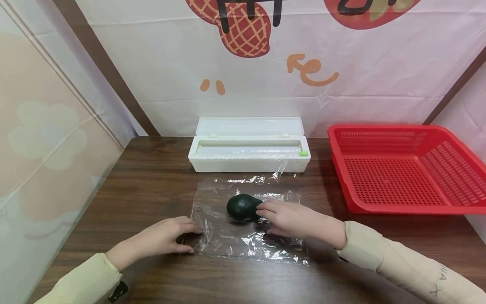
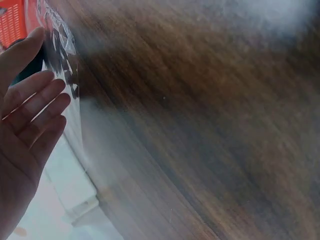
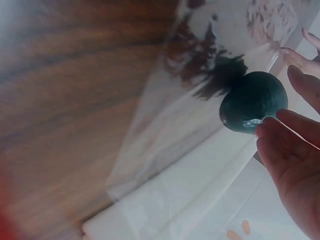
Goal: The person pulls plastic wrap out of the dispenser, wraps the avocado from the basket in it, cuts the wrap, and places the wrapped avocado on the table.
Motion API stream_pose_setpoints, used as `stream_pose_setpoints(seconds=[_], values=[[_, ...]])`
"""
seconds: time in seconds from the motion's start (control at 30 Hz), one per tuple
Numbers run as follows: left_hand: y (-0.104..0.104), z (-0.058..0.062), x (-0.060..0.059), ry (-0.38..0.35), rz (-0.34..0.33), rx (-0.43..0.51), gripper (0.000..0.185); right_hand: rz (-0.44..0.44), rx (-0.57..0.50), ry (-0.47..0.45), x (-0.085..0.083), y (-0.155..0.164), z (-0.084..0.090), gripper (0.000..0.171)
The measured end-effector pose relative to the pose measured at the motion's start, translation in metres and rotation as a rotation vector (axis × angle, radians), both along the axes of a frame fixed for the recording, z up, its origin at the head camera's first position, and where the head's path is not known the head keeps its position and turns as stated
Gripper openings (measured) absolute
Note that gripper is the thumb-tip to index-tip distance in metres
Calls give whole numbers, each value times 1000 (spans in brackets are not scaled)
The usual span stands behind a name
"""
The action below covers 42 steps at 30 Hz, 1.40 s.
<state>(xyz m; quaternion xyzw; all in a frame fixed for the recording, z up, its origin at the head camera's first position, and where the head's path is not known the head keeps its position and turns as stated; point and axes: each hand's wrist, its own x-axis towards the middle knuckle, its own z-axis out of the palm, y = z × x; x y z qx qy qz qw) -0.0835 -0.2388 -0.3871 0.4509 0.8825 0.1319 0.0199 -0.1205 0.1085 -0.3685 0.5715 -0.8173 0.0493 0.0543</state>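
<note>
A dark green avocado (image 1: 241, 207) lies on its side on a sheet of clear plastic wrap (image 1: 224, 241) spread over the table. My right hand (image 1: 290, 218) is at the avocado's narrower right end, fingertips against it. In the right wrist view the fingers of that hand (image 3: 295, 165) look fairly straight beside the avocado (image 3: 255, 102). At the wrap's left edge is my left hand (image 1: 163, 237), thumb apart from the fingers. The left wrist view shows this hand (image 2: 25, 130) with relaxed fingers, nothing in its palm, next to the wrap's edge (image 2: 65, 37).
Behind the wrap stands a white wrap dispenser box (image 1: 248, 165), lid raised, the film running out over its front. A red plastic basket (image 1: 341, 181) sits at the right on the brown wooden table (image 1: 152, 173). A printed cloth (image 1: 171, 63) hangs behind the table.
</note>
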Motion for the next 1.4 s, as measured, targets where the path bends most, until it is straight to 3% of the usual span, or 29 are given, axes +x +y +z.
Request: stream_pose_setpoints(seconds=[0.17,0.47,0.67,0.87,1.1,1.2,1.4], values=[[0,0,0,27,-46,26,28,9,-33,20,6,13,-5,42],[-2,-3,3,13,-86,46,19,-39,12,-83,22,32,-10,30],[-3,-2,4,14,-100,45,17,-39,-3,-78,30,42,-14,25],[-4,1,5,-63,-91,30,17,-1,-13,-79,35,47,-15,24],[-5,-2,6,-128,-81,41,21,-5,44,-215,39,51,-17,29],[-5,-3,6,-152,-75,47,22,5,67,-228,40,51,-19,30],[-5,-3,5,-148,-48,20,27,-3,87,-259,39,51,-20,26]])
